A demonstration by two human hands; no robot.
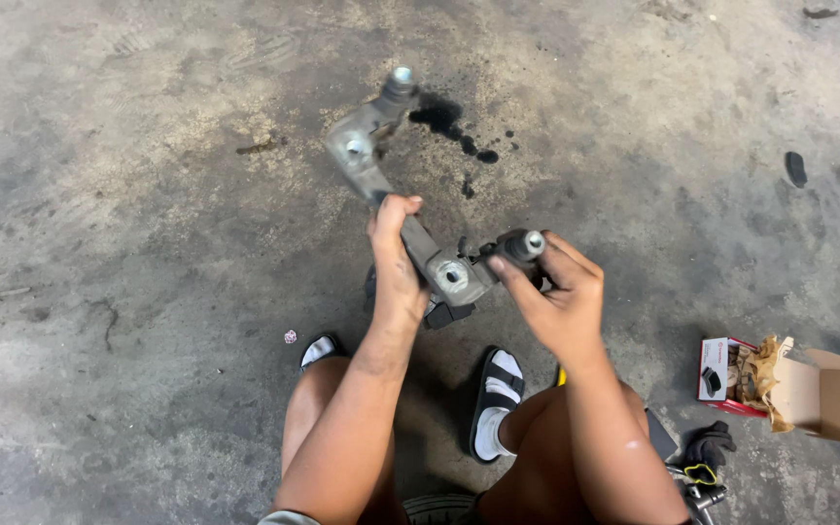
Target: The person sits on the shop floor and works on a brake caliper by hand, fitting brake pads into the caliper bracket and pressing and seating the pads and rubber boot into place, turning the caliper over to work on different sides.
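An open cardboard box [809,389] is lying on the concrete floor [148,194] at the lower right, well apart from the person's hands. Its plain brown flaps are standing open toward the right, while its printed end, red and white with a small dark picture of a part, is facing left. Crumpled brown packing paper [758,374] is spilling out of its mouth between the printed end and the flaps. No other package, label, sign or screen is showing anywhere.
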